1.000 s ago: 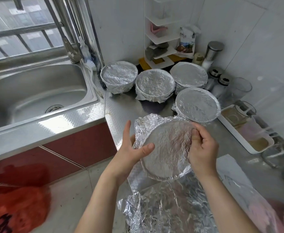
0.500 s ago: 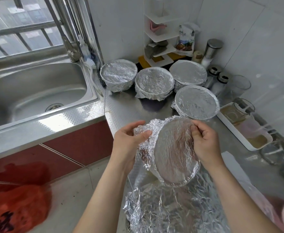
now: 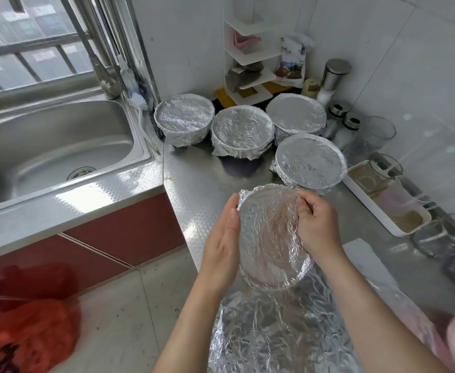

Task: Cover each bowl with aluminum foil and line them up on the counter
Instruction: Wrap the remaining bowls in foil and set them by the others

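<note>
Bowl in hand (image 3: 270, 238), top already wrapped in foil, held up over the near part of the counter (image 3: 202, 189) & tilted so its covered face looks toward the camera. Foil is crinkled, pulled over the rim all round.

Left hand (image 3: 222, 243) flat along the bowl's left rim, fingers straight & together, palm pressed on the foil edge, thumb hidden from view. Right hand (image 3: 315, 224) curled on the right/upper rim, fingers bent in on the foil, thumb on the covered face. Both hold the bowl; neither is free.

Below it, near edge of frame: a loose crumpled foil sheet (image 3: 269, 337) lying on the counter, part hidden by the forearms.

Further back, 4 more covered bowls sit on the counter. 3 in a row by the wall: left one (image 3: 184, 118) next to the sink edge, middle one (image 3: 242, 130) just beside it w/ a foil flap hanging at its base, right one (image 3: 296, 117). 4th (image 3: 311, 161) sits in front of the right one, nearest the held bowl, close but apart.

Behind the row: white corner shelf (image 3: 248, 57) w/ a packet (image 3: 292, 60) beside it, metal shakers (image 3: 339, 117) & a clear glass (image 3: 380, 130) to the right. White tray (image 3: 388, 203) along the right wall.

Left: steel sink (image 3: 51, 149) w/ tap (image 3: 105, 74), window behind. Red bag (image 3: 27, 337) on the floor, bottom left.
</note>
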`<state>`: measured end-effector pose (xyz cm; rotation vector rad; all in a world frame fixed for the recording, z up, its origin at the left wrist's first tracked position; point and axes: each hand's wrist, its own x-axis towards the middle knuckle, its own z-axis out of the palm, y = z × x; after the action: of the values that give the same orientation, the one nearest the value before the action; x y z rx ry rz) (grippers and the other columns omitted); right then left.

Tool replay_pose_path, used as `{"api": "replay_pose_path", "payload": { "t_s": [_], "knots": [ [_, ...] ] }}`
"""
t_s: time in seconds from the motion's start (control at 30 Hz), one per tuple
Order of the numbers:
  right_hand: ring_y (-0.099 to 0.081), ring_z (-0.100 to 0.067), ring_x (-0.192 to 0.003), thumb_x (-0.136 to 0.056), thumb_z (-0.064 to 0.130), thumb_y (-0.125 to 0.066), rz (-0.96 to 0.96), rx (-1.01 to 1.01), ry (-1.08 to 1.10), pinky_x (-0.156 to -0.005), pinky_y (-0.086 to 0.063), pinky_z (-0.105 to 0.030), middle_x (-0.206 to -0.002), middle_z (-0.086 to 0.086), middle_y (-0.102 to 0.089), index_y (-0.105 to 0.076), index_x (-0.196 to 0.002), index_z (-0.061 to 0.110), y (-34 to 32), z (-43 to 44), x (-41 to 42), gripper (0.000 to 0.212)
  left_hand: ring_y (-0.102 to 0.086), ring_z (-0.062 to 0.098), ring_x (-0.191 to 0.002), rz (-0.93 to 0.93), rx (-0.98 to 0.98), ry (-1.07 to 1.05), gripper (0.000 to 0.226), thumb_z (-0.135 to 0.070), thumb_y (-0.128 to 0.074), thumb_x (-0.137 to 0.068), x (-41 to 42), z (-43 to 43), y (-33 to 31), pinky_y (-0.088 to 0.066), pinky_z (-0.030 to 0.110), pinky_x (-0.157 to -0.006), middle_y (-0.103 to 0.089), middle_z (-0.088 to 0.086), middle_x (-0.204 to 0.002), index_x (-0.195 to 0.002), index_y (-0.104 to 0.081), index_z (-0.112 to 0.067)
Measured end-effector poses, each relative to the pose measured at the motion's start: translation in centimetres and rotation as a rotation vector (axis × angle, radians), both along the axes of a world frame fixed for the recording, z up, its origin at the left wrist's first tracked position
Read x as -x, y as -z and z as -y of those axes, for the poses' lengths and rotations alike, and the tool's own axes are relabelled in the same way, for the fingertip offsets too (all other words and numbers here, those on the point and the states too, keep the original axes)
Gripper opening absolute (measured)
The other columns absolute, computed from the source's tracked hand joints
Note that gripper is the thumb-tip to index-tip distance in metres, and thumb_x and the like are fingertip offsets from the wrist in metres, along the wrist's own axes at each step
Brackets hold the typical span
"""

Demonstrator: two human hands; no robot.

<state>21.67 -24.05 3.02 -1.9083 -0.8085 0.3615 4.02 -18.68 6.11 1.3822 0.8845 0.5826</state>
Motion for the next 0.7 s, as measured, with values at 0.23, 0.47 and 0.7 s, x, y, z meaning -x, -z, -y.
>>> {"api": "replay_pose_path", "payload": {
  "t_s": [0.23, 0.47, 0.7],
  "knots": [
    [-0.046, 0.002, -0.060, -0.098, 0.007, -0.047, -0.031, 0.108, 0.040, -0.060, -0.036, -0.010, -0.070, 0.013, -0.051, -0.069, -0.098, 0.010, 0.1, -0.9, 0.2, 0.023, -0.032, -0.007, -0.134, -0.050, 0.026, -0.145, 0.055, -0.057, -0.033, -0.096, 0.0, -2.0, 0.5, -0.023, 0.010, -0.104, -0.035, -0.020, -0.151, -0.147, -0.037, -0.036],
    [-0.037, -0.021, -0.059, -0.095, 0.003, -0.046, -0.052, 0.180, 0.226, -0.058, -0.032, -0.032, -0.056, 0.004, -0.042, -0.047, -0.063, 0.013, 0.9, -1.8, 1.7, 0.034, -0.037, 0.009, -0.137, -0.090, 0.116, -0.223, 0.050, -0.050, -0.024, -0.102, -0.9, -2.5, 1.1, -0.026, 0.038, -0.118, -0.043, -0.008, -0.148, -0.144, -0.044, -0.032],
    [-0.022, -0.018, -0.061, -0.090, 0.002, -0.038, -0.195, 0.143, 0.374, -0.055, -0.020, -0.033, -0.056, -0.002, -0.024, -0.023, -0.059, 0.017, 2.0, -1.7, 3.5, 0.037, -0.050, -0.009, -0.119, 0.045, 0.141, -0.168, 0.053, -0.047, -0.050, -0.093, 0.6, -2.2, 2.2, -0.040, 0.003, -0.085, -0.052, -0.018, -0.136, -0.144, -0.041, -0.033]
  ]
}}
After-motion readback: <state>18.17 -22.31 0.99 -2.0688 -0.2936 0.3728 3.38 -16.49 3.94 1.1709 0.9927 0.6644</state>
